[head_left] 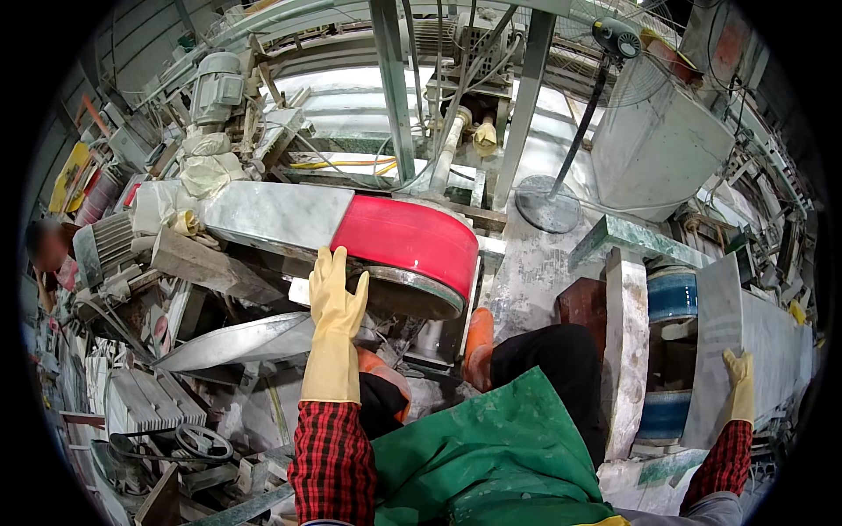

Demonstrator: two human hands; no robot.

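Observation:
My left hand (333, 302), in a cream rubber glove, reaches forward with its fingers spread and nothing in them. Its fingertips are at the lower edge of a machine's red belt (403, 237), where a pale grey cover (272, 212) meets it; I cannot tell if they touch. The belt wraps round a wide drum end. Far to the right, my right hand (742, 384), gloved alike, lies against a grey marble slab (715, 351) with its fingers apart. Two blue cylinders (673, 294) show beside that slab.
A thick white stone block (626, 351) stands by my right knee. Ahead is a pedestal fan (548, 203) on a round base. Green metal posts (524, 110) rise behind the belt. A handwheel (203, 442) and stacked panels lie at left. Another person (53, 250) is at the far left.

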